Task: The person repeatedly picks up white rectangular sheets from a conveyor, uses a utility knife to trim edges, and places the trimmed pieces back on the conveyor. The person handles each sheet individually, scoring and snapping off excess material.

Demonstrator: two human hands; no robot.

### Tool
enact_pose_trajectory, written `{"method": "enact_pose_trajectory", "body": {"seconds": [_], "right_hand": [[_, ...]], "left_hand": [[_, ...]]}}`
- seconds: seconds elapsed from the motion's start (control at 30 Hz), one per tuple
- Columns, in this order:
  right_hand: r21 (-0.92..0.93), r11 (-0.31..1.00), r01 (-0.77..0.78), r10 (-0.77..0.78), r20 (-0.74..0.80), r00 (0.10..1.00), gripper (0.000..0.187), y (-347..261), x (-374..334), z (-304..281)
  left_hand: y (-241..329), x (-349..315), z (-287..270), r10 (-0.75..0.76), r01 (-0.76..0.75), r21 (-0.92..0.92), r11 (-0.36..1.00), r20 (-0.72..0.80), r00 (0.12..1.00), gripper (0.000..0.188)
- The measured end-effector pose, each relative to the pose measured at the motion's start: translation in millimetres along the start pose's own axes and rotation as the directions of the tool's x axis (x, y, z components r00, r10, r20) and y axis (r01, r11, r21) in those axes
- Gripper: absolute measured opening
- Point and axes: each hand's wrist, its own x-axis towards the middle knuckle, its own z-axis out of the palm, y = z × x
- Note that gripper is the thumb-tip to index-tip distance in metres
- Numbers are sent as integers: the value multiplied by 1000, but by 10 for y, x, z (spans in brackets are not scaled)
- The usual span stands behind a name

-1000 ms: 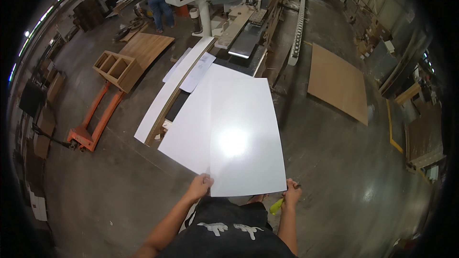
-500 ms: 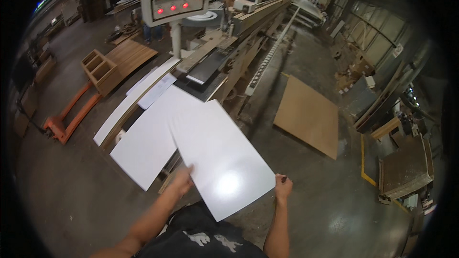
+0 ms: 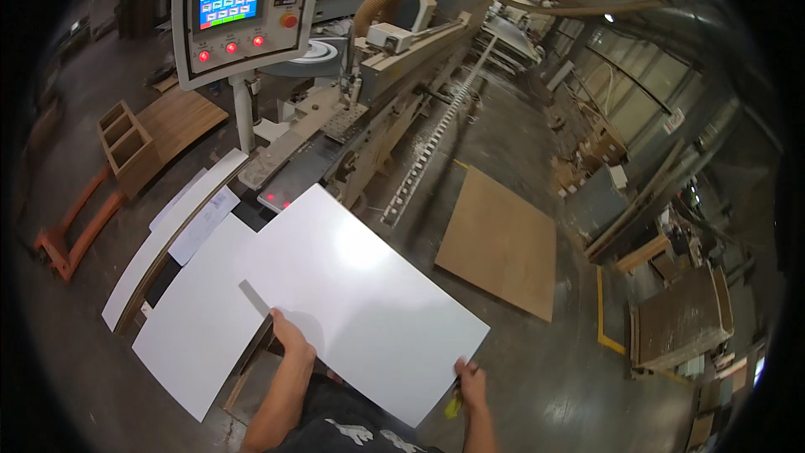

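A large white panel [image 3: 377, 302] is tilted across the middle, its far left corner by the machine's front table [image 3: 303, 169]. My left hand [image 3: 290, 341] grips its left edge, beside a second white panel [image 3: 197, 306] lying under and left of it. At the near right edge, my right hand [image 3: 472, 382] is closed on the held panel. A small yellow-green thing [image 3: 453, 406] shows just below that hand; its kind is hard to make out. My left fingers are partly hidden by the panel.
A control box [image 3: 245, 21] with a lit screen and red buttons stands on a post, ahead left. A long machine [image 3: 419, 46] runs away ahead. A brown board [image 3: 501, 243] lies to the right. Far left are an orange pallet jack [image 3: 80, 231] and a wooden box [image 3: 126, 147].
The held panel has moved forward against the machine's front and covers more of the second panel. My view has shifted, so the control box appears larger and further left.
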Motion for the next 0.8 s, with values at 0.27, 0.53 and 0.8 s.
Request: {"method": "enact_pose_trajectory", "body": {"seconds": [0.27,0.53,0.8], "right_hand": [[-1,992,126,-126,32,991,36,-44,598,570],[-78,995,66,-66,-9,998,39,-472,1884,220],[28,989,146,-148,139,979,40,-898,2822,37]], "left_hand": [[-651,875,1189,244,-215,157,964,-193,951,50],[-385,813,1754,114,-198,544,815,183,976,32],[-570,1048,1813,-51,-91,650,755,196,979,35]]}}
